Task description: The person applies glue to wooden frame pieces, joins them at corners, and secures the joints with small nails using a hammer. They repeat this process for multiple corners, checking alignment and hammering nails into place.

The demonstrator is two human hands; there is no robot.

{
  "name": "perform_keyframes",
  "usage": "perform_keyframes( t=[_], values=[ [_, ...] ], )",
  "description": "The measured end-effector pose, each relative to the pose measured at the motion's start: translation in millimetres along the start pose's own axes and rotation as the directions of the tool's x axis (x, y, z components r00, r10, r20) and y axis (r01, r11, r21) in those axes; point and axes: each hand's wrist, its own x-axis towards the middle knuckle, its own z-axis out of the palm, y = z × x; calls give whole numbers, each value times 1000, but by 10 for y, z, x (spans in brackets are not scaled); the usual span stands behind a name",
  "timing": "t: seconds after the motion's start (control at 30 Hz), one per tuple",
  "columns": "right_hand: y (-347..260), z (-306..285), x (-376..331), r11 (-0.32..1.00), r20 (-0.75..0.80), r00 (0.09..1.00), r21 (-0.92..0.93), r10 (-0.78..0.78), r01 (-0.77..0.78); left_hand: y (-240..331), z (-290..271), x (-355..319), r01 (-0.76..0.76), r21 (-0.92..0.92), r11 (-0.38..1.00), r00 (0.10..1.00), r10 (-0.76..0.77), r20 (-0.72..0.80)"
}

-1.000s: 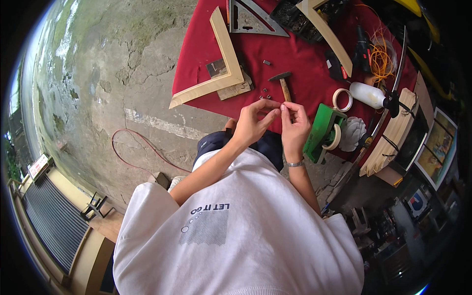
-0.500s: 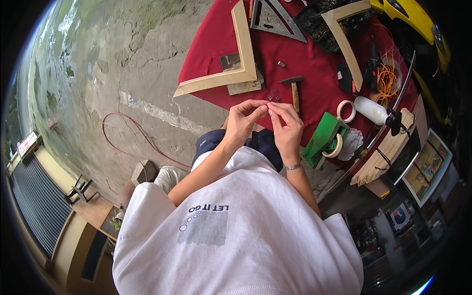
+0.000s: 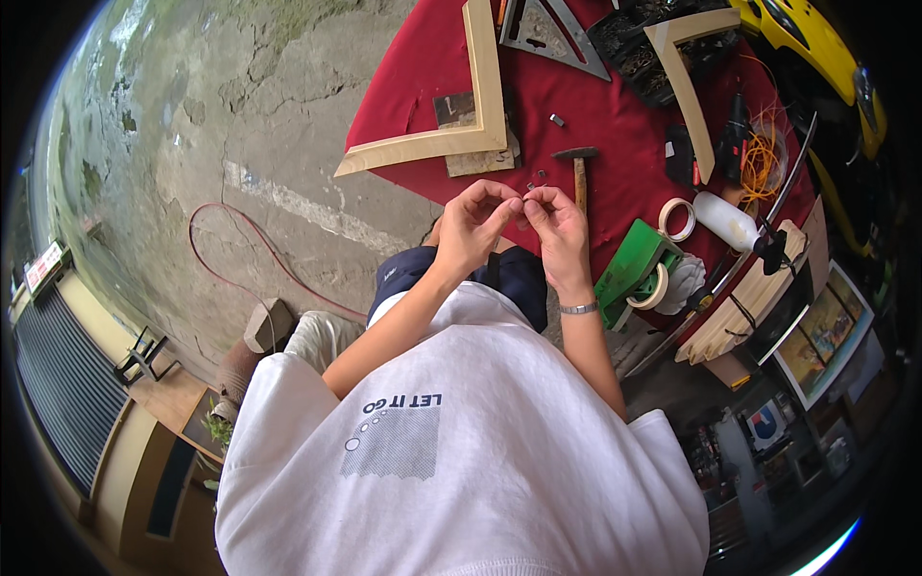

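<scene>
Both hands have drifted a touch lower and closer to the body since half a second ago, staying joined at the fingertips. Left hand [image 3: 473, 223] and right hand [image 3: 557, 223] meet thumb to forefinger, pinching a tiny dark piece [image 3: 524, 203] between them, too small to make out. Just beyond the fingertips, a few small metal bits [image 3: 536, 182] lie on the red cloth [image 3: 615, 144]. A hammer [image 3: 578, 171] rests right beside the right hand, head away from the person. Farther out past the left hand sits the L-shaped wooden frame corner [image 3: 480, 125]. Off to the right hand's outer side: a roll of tape [image 3: 678, 219], a white bottle [image 3: 726, 221] and a green tool [image 3: 634, 264].
</scene>
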Motion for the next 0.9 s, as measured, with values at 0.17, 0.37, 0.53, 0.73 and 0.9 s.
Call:
perform_keyframes(
  t=[0.17, 0.37, 0.53, 0.73, 0.9],
  values=[
    [38, -183, 28, 993, 140, 983, -15, 122, -121, 306, -168, 54, -95, 335, 937, 984, 36, 177],
    [-98, -272, 41, 957, 314, 906, -49, 286, -285, 428, -282, 82, -305, 460, 834, 917, 127, 378],
    [-123, -321, 57, 953, 344, 889, -114, 303, -281, 404, -266, 70, -309, 455, 835, 910, 120, 396],
    [12, -327, 19, 833, -114, 993, -553, -27, -40, 231, -369, 298, -520, 730, 444, 827, 476, 300],
    [363, -702, -138, 105, -155, 876, -987, -456, -119, -95, -459, 746, -347, 899, 268, 755, 649, 99]
  ],
)
